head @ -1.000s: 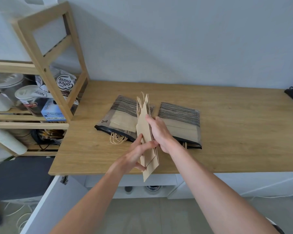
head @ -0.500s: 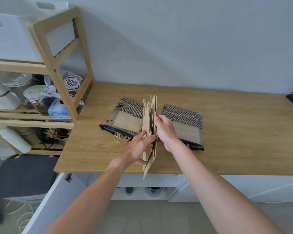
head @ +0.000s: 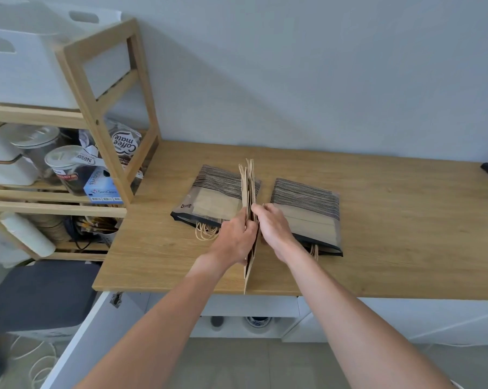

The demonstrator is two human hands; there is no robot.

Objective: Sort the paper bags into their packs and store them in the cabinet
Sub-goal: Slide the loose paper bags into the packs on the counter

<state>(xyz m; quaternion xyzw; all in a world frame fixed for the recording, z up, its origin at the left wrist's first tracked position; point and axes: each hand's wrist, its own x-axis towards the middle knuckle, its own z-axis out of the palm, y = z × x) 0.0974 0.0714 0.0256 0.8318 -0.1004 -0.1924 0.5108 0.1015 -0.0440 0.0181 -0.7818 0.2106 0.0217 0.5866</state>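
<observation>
While both hands press in from either side, a sheaf of brown paper bags [head: 248, 192] stands on edge above the wooden tabletop [head: 391, 248]. The left hand [head: 234, 240] curls its fingers round the sheaf's near side; the right hand [head: 273, 226] pinches it from the other. Just beyond the left hand lies one plastic-wrapped pack [head: 211, 197] of striped bags, twine handles spilling out; a second pack [head: 310, 211] lies flat beyond the right hand. Left of both hands stands a wooden shelf [head: 96, 108].
</observation>
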